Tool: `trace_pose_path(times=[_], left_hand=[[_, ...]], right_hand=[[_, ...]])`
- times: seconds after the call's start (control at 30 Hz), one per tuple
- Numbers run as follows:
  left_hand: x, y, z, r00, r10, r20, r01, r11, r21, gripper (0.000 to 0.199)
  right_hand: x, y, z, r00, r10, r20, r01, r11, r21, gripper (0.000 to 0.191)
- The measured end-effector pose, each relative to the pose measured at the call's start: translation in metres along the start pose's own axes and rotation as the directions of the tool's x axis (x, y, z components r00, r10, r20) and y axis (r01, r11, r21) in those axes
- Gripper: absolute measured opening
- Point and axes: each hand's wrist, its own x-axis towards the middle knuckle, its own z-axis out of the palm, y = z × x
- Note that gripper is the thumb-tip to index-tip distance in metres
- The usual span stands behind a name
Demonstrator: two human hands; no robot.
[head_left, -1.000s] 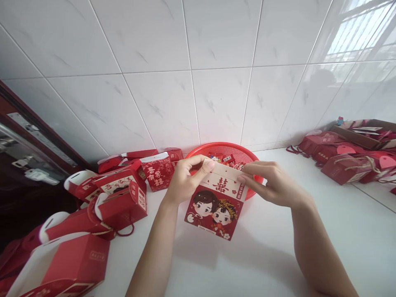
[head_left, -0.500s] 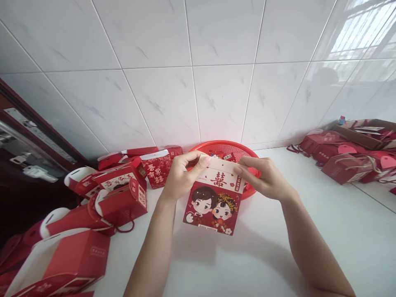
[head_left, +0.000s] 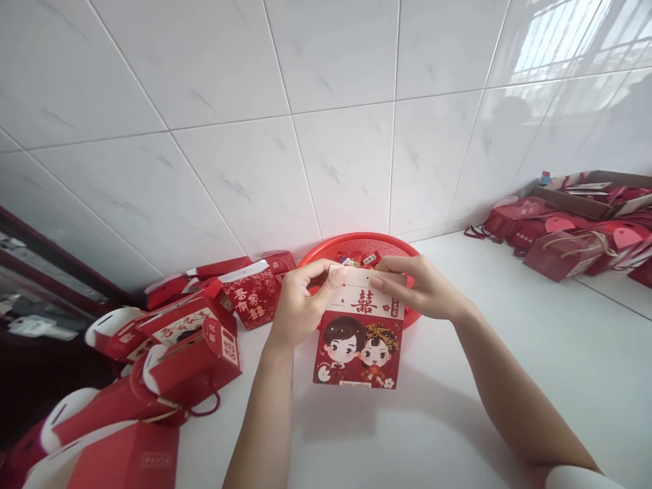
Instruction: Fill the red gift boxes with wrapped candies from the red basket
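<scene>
Between my hands hangs a red and white paper gift box (head_left: pixel 356 346), printed with a cartoon couple and a large red character. My left hand (head_left: pixel 301 299) pinches the left end of its pale top flap, thumb in front. On the same flap, farther right, my right hand (head_left: pixel 420 288) has its thumb pressed near a small hole. The box is held above the white counter, its shadow falling below. Right behind it stands a red plastic basket (head_left: pixel 356 239) with small wrapped sweets (head_left: pixel 351 261) inside, partly hidden by the hands and the flap.
Several red gift boxes (head_left: pixel 198 363) crowd the left side of the white counter (head_left: pixel 428 421). More red boxes (head_left: pixel 563 252) and an open carton (head_left: pixel 565 197) of red items lie at the right. A tiled wall (head_left: pixel 341 163) closes off the back; keys (head_left: pixel 43 328) show at far left.
My right thumb has slid inward along the flap toward its middle. The box has turned to hang straighter. The whole view has shifted and tilted slightly.
</scene>
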Motion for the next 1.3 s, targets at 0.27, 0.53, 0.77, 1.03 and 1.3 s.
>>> trace_pose_path(times=[0.27,0.53,0.77,1.03,1.3], left_hand=[[0.0012,-0.0012,-0.0014,1.000,-0.011,0.000,0.011,0.999,0.039,0.026],[0.0030,-0.0047,-0.0019,1.000,-0.015,0.005,0.015,1.000,0.013,0.024],[0.0032,-0.0044,-0.0024,1.000,-0.015,0.013,0.014,0.999,0.029,0.028],[0.0032,-0.0029,-0.0014,1.000,-0.004,0.014,0.004,1.000,0.022,0.026],[0.0019,-0.0019,-0.0015,1.000,-0.013,-0.008,0.013,1.000,0.020,0.030]], right_hand=[[0.0018,0.0051,0.0013,1.000,-0.018,-0.007,0.018,0.999,0.027,0.042],[0.0015,0.0043,0.0027,1.000,-0.011,-0.009,0.011,0.999,0.052,0.044],[0.0019,0.0040,0.0029,1.000,-0.004,-0.016,0.005,0.999,0.041,0.044],[0.0009,0.0028,0.0030,1.000,-0.016,-0.022,0.016,1.000,0.007,0.043],[0.0013,0.0001,0.0044,1.000,0.002,-0.025,-0.002,1.000,-0.018,0.040]])
